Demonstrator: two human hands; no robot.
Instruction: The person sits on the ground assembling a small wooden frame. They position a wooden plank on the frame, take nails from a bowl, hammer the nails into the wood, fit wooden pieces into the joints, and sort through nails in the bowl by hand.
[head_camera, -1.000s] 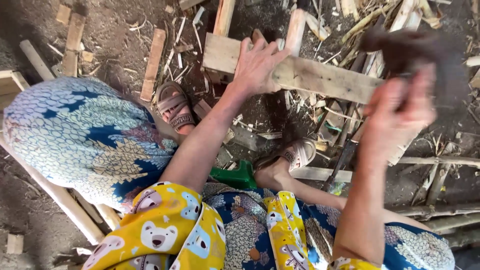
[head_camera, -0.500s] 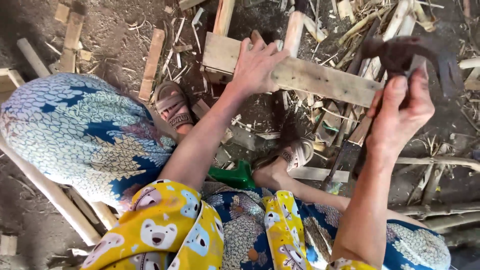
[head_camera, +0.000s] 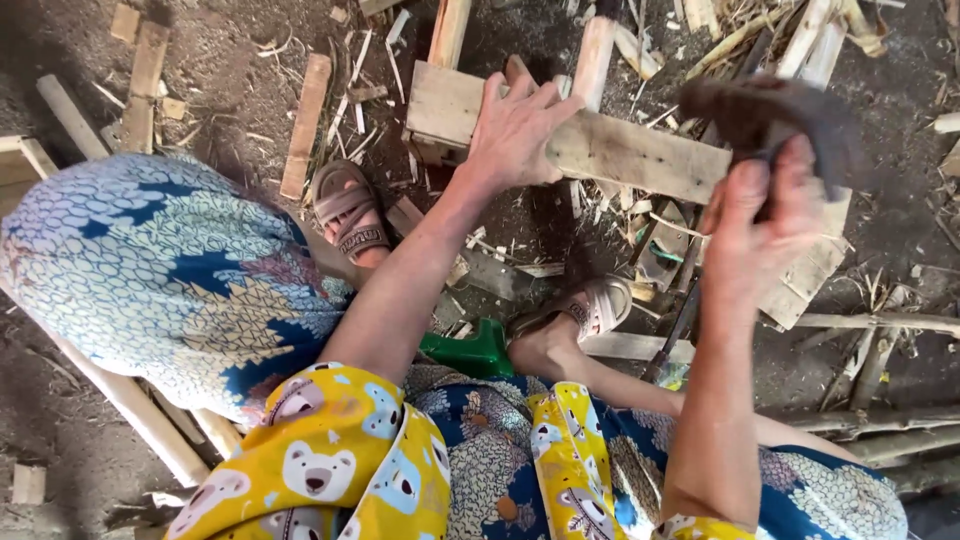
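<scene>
The left hand lies flat, fingers spread, pressing a wooden plank that rests across upright slats on the dirt floor. The right hand is clenched around a blurred dark hammer, raised above the plank's right end, near a sandalled foot.

plank: rough pale wood | hammer head: dark matt metal | ground: dusty earth

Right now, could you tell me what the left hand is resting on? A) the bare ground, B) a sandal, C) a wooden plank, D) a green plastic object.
C: the left hand lies flat on the plank, while the right hand holds a dark, blurred tool raised.
</scene>
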